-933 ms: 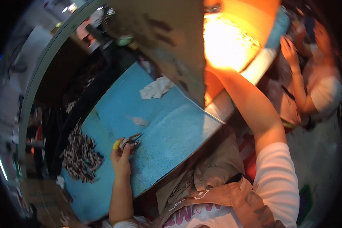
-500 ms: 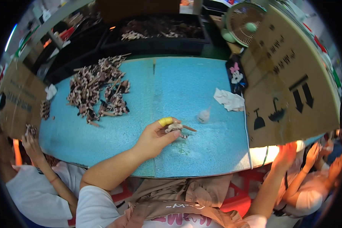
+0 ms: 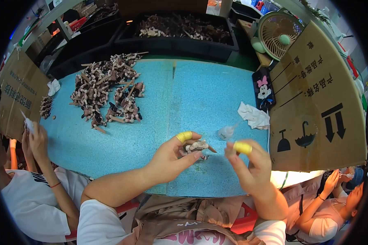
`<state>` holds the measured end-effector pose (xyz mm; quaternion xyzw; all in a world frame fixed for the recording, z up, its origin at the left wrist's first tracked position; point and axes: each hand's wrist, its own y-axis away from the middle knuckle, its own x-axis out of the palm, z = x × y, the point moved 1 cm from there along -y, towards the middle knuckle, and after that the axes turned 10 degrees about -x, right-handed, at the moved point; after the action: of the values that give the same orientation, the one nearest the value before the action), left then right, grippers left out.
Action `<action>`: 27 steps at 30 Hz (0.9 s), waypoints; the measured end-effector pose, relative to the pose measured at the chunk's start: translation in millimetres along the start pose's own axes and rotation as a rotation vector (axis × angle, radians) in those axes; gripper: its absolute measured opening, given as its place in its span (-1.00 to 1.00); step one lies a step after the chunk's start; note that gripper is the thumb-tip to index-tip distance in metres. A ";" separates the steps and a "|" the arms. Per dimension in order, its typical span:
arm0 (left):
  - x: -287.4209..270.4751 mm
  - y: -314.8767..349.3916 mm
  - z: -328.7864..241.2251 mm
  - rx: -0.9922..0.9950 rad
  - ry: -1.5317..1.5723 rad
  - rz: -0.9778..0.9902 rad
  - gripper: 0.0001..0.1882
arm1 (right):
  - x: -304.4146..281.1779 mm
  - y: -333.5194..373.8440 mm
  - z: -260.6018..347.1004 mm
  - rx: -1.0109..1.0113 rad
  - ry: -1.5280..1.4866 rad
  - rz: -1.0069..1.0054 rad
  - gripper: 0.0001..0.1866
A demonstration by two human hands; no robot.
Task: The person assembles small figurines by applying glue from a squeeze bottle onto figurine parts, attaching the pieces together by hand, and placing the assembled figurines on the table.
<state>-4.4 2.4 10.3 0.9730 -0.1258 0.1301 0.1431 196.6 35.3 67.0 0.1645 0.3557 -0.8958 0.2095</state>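
Note:
My left hand, with yellow tape on the index finger, grips a small pale-and-brown figurine above the blue table mat. A brown stick juts out of the figurine toward the right. My right hand is just right of it, a finger wrapped in yellow tape too. Its thumb and fingertips are pinched together; what they hold, if anything, is too small to name. Beyond the right fingertips stands a small clear bottle with a thin spout.
Many similar figurines lie heaped at the left. A crumpled white tissue and a black case sit by the right cardboard panel. Black bins and a fan stand behind. Co-workers sit on both sides.
My right hand has come in from the lower right edge to beside the figurine, its fingers pinched. My left hand still holds the figurine. The view has shifted slightly.

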 end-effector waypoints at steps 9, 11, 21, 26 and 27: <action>-2.0 -3.0 -2.7 0.133 -0.171 -0.069 -0.73 | 19.3 -0.8 -32.5 -0.102 0.089 -0.105 -0.71; -4.7 -3.1 -11.7 -0.043 -0.337 0.035 -0.73 | 22.3 -1.9 -33.1 -0.111 0.107 -0.057 -0.70; -2.9 -1.9 -6.8 -0.081 -0.393 0.009 -0.71 | 29.1 -1.2 -30.7 -0.332 0.285 0.061 -0.65; -2.7 -2.1 -5.0 -0.031 -0.396 -0.010 -0.68 | 29.8 1.9 -35.8 -0.221 0.181 -0.002 -0.67; -2.4 -1.9 -5.5 -0.033 -0.400 -0.006 -0.68 | 28.0 3.1 -38.8 -0.215 0.145 -0.002 -0.67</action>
<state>-7.3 6.4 14.3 0.9774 -0.1509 -0.0683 0.1316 179.7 53.5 26.0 0.2050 0.4642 -0.8384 0.1989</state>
